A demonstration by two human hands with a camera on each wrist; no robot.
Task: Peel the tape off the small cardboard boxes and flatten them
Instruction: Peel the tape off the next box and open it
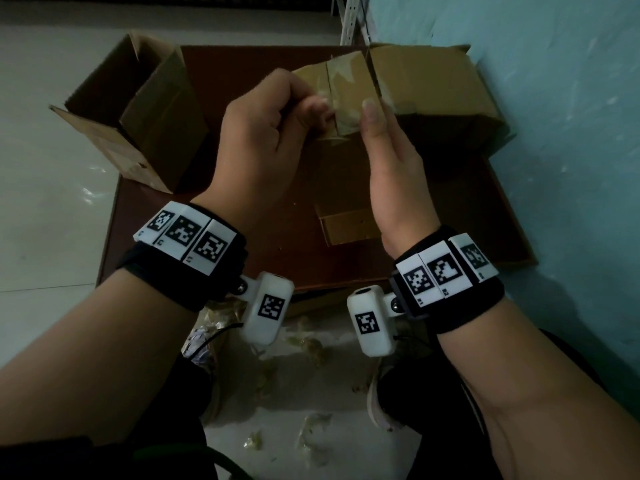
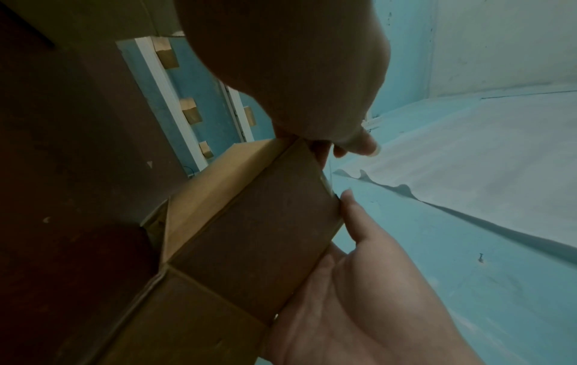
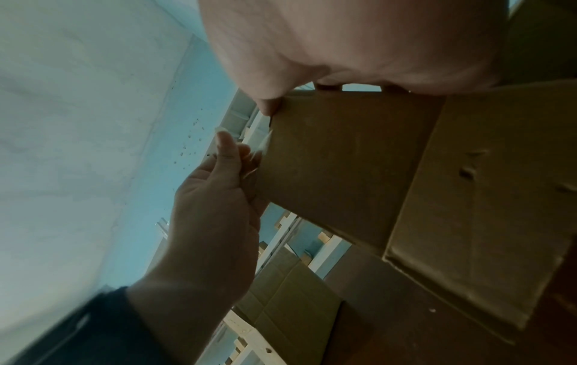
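The person holds a small taped cardboard box point(image 1: 349, 95) in the air above the brown board point(image 1: 242, 237). The left hand point(image 1: 263, 133) pinches a loose end of clear tape point(image 1: 327, 109) at the box edge. The right hand point(image 1: 388, 157) grips the box, thumb on top. An open box point(image 1: 131, 112) stands at left.

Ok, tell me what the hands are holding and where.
Left hand pinches tape on the small cardboard box; right hand grips its near edge.
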